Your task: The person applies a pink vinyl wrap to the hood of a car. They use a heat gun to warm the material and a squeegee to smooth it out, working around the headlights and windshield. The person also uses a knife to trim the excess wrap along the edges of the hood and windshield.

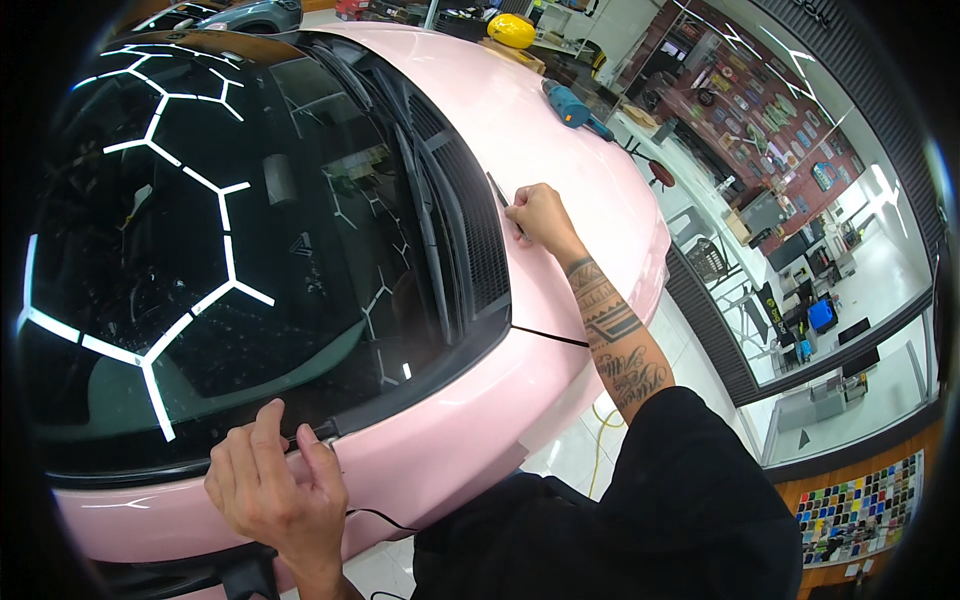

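Observation:
Along the rear edge of the pink hood (590, 200) of a car, beside the black cowl grille (465, 230), my right hand (535, 215) pinches a thin dark tool (497, 189). My left hand (272, 485) rests with bent, parted fingers on the pink pillar and black trim (380, 408) at the windshield's near edge. The dark windshield (200, 250) reflects white hexagonal lights. A teal heat-gun-like tool (568, 106) lies farther along the hood.
A rounded yellow object (510, 30) sits behind the hood. To the right are a glass-fronted office with counters (760, 250) and a board of coloured swatches (858, 510). A yellow hose (600, 440) lies on the tiled floor. Another car (240, 14) stands behind.

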A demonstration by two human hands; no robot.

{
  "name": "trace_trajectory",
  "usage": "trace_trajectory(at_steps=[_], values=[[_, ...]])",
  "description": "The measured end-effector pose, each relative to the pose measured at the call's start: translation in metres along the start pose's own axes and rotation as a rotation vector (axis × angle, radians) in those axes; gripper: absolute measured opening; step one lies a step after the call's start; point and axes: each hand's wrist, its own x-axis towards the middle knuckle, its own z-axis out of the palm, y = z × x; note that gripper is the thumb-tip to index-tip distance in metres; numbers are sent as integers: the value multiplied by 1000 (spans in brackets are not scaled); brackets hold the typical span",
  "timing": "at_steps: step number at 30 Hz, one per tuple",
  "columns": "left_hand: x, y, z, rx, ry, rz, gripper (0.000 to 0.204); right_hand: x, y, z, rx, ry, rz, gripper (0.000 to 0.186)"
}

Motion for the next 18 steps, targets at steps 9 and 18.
trace_trajectory(at_steps=[9,18], values=[[1,0,1,-13,-20,-3,27,-33,-6,4,6,18,25,17],[1,-1,0,6,-51,0,25,-57,-10,10,43,35,75,21]])
